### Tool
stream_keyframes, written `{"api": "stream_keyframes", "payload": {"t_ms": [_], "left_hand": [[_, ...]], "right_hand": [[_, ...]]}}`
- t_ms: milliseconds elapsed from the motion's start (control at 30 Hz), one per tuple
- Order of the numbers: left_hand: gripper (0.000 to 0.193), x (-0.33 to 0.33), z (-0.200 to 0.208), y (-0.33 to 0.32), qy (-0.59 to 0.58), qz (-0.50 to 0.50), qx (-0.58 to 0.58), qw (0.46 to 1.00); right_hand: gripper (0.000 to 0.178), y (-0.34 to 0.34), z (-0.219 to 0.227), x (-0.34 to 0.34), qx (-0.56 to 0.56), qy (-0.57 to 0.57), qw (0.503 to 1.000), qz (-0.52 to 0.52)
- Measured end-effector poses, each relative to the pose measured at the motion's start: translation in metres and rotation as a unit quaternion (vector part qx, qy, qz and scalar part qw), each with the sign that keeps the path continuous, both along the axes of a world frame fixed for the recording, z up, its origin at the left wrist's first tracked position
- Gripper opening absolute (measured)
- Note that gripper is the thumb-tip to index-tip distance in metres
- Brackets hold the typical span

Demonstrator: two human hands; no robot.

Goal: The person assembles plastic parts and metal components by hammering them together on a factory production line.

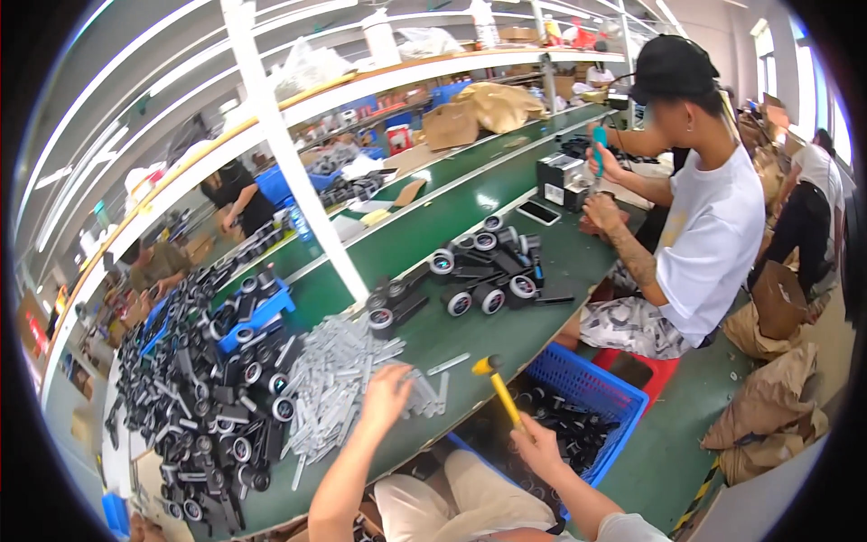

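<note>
My right hand (pixel 538 446) is closed round the yellow handle of a hammer (pixel 502 390), raised by the bench's near edge with its dark head up. My left hand (pixel 386 396) reaches over the right part of a heap of grey flat strips (pixel 332 375), its fingers a little apart and partly bent. Whether the fingertips touch a strip is hard to see. Loose strips lie just right of that hand. Beyond it, on the green bench (pixel 424 339), sits a cluster of black wheeled parts (pixel 483 271).
A large pile of black wheeled parts (pixel 212 397) covers the left bench, with a blue bin (pixel 257 316) in it. Below the edge stands a blue basket (pixel 623 390) of black parts. To the right, a co-worker (pixel 709 217) holds a teal driver (pixel 598 149). A white post (pixel 302 172) rises behind.
</note>
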State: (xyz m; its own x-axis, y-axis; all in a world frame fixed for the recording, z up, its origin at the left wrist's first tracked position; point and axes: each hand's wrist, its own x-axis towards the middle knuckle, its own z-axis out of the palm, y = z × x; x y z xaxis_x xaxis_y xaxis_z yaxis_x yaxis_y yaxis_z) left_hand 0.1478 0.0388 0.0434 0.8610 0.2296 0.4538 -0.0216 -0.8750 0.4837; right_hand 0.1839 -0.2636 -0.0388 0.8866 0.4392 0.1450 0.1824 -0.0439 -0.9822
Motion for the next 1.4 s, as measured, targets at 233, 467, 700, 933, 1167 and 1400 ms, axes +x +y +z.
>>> {"api": "stream_keyframes", "payload": {"t_ms": [233,467,700,933,1167,1400], "left_hand": [[0.026,0.160,-0.005,-0.111,0.097,-0.119,0.016,0.988],[0.040,0.202,-0.059,-0.134,0.140,-0.029,0.017,0.990],[0.066,0.143,-0.057,-0.139,0.121,0.113,0.027,0.986],[0.088,0.123,-0.057,-0.148,0.182,0.145,0.043,0.972],[0.075,0.111,-0.063,-0.142,0.135,0.151,0.013,0.979],[0.083,0.107,-0.066,-0.142,0.075,0.092,-0.112,0.987]], "right_hand": [[0.038,-0.031,-0.002,0.161,-0.075,-0.198,0.953,-0.215],[0.021,-0.053,0.006,0.256,-0.223,-0.183,0.942,-0.169],[0.032,-0.040,0.035,0.138,-0.161,-0.005,0.986,0.049],[0.040,-0.017,0.018,0.073,0.005,0.187,0.982,0.039],[0.037,-0.015,0.011,0.063,0.069,0.105,0.989,-0.075],[0.025,-0.029,0.043,0.066,-0.102,0.160,0.981,0.029]]}}
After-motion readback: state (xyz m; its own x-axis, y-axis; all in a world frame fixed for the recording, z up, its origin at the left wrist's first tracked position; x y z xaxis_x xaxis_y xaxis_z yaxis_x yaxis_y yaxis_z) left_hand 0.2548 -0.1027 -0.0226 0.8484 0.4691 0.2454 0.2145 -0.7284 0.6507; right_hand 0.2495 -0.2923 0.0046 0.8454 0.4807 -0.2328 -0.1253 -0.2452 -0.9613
